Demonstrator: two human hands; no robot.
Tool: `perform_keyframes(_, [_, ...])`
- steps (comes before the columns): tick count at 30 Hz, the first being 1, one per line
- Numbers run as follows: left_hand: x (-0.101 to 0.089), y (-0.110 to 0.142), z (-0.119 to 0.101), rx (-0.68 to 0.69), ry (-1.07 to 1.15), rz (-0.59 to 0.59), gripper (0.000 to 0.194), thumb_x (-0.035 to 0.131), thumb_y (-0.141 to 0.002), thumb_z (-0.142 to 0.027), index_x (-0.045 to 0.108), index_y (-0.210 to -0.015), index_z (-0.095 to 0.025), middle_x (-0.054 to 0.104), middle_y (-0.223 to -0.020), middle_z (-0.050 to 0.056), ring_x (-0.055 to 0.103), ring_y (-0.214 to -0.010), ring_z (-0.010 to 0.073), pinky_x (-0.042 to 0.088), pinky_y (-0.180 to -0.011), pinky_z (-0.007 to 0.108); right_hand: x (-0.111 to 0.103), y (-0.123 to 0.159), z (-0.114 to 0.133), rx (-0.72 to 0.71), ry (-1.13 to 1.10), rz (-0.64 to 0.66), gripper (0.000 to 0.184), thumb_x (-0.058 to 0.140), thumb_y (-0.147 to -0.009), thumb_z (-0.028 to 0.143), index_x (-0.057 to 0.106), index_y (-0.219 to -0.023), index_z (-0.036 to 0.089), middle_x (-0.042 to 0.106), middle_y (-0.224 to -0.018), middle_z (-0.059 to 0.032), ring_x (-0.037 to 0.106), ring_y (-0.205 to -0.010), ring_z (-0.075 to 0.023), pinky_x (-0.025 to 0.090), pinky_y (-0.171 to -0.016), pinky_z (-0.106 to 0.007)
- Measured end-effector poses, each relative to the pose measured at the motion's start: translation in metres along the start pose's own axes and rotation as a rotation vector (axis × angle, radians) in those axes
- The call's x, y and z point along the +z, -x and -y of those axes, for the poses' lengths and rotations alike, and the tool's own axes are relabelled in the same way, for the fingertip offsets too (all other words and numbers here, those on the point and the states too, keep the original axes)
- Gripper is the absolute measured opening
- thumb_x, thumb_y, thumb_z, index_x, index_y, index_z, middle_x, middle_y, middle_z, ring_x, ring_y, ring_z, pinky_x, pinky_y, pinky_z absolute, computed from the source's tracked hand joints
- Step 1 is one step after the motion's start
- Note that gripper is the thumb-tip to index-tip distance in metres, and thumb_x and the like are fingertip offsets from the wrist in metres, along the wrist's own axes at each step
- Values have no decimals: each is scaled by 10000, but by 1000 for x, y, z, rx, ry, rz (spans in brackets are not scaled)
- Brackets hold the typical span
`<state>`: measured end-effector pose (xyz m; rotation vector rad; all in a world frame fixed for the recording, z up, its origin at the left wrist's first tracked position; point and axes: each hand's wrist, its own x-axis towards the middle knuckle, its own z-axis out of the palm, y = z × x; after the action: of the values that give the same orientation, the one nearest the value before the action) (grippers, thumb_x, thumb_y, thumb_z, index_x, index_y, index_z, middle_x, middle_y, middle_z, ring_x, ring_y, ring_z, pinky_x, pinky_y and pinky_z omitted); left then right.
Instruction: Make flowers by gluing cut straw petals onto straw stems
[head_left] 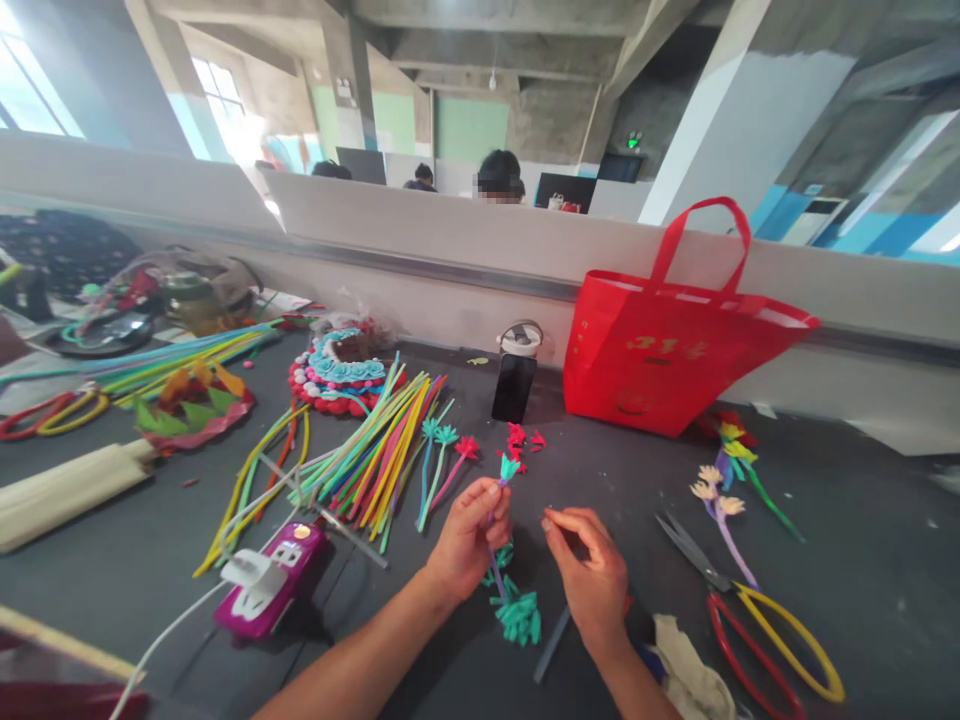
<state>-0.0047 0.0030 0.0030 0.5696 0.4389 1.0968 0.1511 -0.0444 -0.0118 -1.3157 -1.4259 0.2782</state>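
Note:
My left hand is closed around the purple stem of a pipe-cleaner flower, whose small teal head sticks up above my thumb. To its right, my right hand is pinched, thumb against fingertips, apart from the flower; whatever may be between the tips is too small to make out. Below my left hand lies a pile of short teal pipe-cleaner pieces. Short red pieces lie just beyond the flower. Finished teal flowers and a red flower rest to the left. A grey stick lies beside my right wrist.
Scissors lie open at right, near pale flowers. A red bag and a phone leaning on a bottle stand behind. Left are coloured pipe cleaners and a purple power strip with its cable.

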Motion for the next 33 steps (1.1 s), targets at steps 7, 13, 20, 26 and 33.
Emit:
perform_keyframes(7, [2, 1, 0, 5, -2, -17, 179, 664, -832, -281, 553, -779, -150, 419, -618, -64, 315, -434, 28, 206, -443, 201, 2, 1, -1, 38, -13, 43, 119, 631, -888, 303, 708, -853, 219, 672, -830, -23, 635, -795, -168, 491, -733, -271])
perform_keyframes(13, [3, 3, 0, 15, -15, -39, 182, 695, -800, -264, 550, -769, -158, 445, -621, -62, 355, -440, 34, 232, -448, 200, 1, 0, 0, 115, -34, 19, 242, 623, -884, 383, 664, -734, 197, 648, -747, -13, 605, -709, -159, 474, -675, -257])
perform_keyframes(20, [2, 2, 1, -1, -9, -31, 199, 682, -818, -302, 561, -774, -149, 440, -624, -61, 341, -431, 28, 228, -434, 194, 3, 4, -12, 246, -66, 51, 311, 494, -944, 422, 693, -983, 187, 684, -840, -53, 629, -685, -168, 509, -638, -285])
perform_keyframes(26, [3, 3, 1, -43, -21, -28, 201, 672, -827, -314, 588, -801, -133, 423, -614, -65, 298, -411, 16, 180, -415, 192, -4, -7, -6, 135, -12, -22, 269, 583, -899, 397, 687, -1053, 204, 646, -1046, -94, 624, -916, -212, 541, -734, -326])
perform_keyframes(33, [9, 6, -1, -64, -58, -21, 207, 679, -827, -327, 624, -832, -127, 352, -557, -87, 207, -404, 10, 126, -414, 193, -25, -37, 36, 11, 87, 41, 310, 574, -917, 361, 623, -1198, 241, 657, -1012, -51, 623, -868, -188, 515, -798, -338])
